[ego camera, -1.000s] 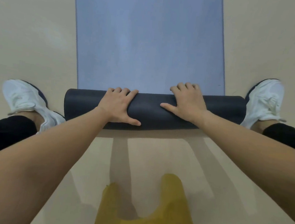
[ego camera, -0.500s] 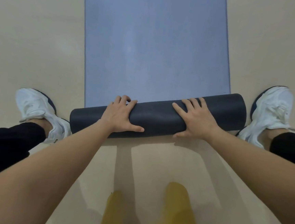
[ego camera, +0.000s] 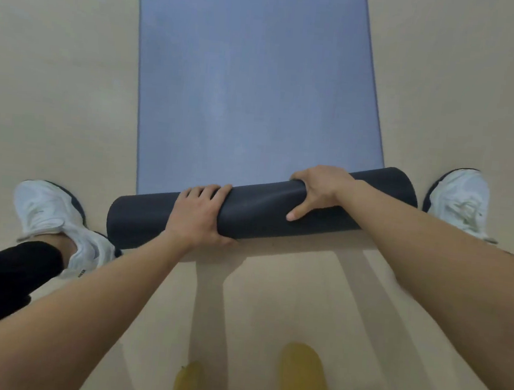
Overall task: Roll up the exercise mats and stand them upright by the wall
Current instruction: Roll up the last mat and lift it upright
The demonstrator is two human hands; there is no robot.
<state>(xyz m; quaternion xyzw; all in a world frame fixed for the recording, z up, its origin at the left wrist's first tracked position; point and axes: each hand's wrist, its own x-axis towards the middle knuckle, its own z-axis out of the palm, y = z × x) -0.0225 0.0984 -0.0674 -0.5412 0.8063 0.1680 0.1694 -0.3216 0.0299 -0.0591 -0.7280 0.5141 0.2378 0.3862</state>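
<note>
A blue exercise mat (ego camera: 253, 79) lies flat on the floor, stretching away from me. Its near end is wound into a dark roll (ego camera: 261, 207) that lies slanted, the right end farther from me. My left hand (ego camera: 199, 214) lies over the roll left of its middle, fingers over the top and thumb on the near side. My right hand (ego camera: 318, 191) grips the roll farther right, fingers curled over the far side and thumb pointing down the near face.
My white shoes stand on the beige floor at either end of the roll, the left shoe (ego camera: 57, 224) and the right shoe (ego camera: 460, 200). Yellow fabric (ego camera: 301, 382) hangs at the bottom of the view. Bare floor flanks the mat.
The roll has moved forward along the mat and grown slightly. My right hand has shifted from lying flat on top into a curled grip over the far side.
</note>
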